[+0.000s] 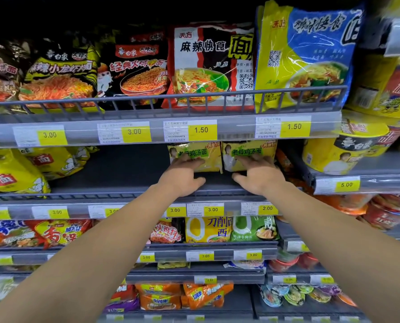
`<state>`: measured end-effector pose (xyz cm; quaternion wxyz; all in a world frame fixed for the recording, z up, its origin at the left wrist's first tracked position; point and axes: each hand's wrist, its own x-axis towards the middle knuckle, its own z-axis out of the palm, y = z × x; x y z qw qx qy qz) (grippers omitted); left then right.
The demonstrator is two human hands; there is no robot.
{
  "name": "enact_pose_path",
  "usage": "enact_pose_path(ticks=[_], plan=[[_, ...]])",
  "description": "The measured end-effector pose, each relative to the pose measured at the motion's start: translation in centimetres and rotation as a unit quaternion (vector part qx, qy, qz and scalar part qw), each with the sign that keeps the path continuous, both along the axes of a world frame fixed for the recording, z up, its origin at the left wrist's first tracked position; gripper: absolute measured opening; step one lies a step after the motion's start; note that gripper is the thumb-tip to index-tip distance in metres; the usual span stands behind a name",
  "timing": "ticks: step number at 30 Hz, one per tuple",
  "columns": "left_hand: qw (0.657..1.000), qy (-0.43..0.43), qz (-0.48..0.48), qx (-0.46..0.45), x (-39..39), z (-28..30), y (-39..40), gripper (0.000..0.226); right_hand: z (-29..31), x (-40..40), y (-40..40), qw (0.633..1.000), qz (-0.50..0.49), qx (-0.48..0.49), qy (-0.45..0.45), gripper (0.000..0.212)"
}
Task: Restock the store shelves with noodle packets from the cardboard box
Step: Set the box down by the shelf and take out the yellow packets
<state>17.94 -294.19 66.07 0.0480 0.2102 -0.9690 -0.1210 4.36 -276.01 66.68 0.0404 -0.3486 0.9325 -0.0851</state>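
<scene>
Head view shows the left hand (182, 173) and right hand (257, 174), fingers spread flat, each pressing an upright yellow plastic noodle packet with green lettering (194, 157) (248, 155) on the grey metal shelf (124, 173), seemingly to square them side by side; the cardboard box is out of sight
</scene>
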Motion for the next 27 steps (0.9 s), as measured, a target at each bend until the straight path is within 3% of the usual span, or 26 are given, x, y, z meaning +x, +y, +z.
enact_pose_path(ticks=[16, 21, 27], plan=[[0.996, 0.064, -0.066, 0.006, 5.0, 0.9, -2.5, 0.054, 1.1, 7.0, -0.7, 0.998, -0.045, -0.022, 0.041, 0.054], [0.988, 0.085, -0.116, 0.058, 8.1, 0.8, -3.6, 0.061, 0.1, 12.8, -1.3, 0.995, -0.064, -0.072, 0.034, 0.056], [0.977, 0.119, -0.16, 0.078, 15.5, -0.7, -4.3, 0.051, -1.7, 21.8, -2.1, 0.995, -0.096, -0.029, 0.012, 0.057]])
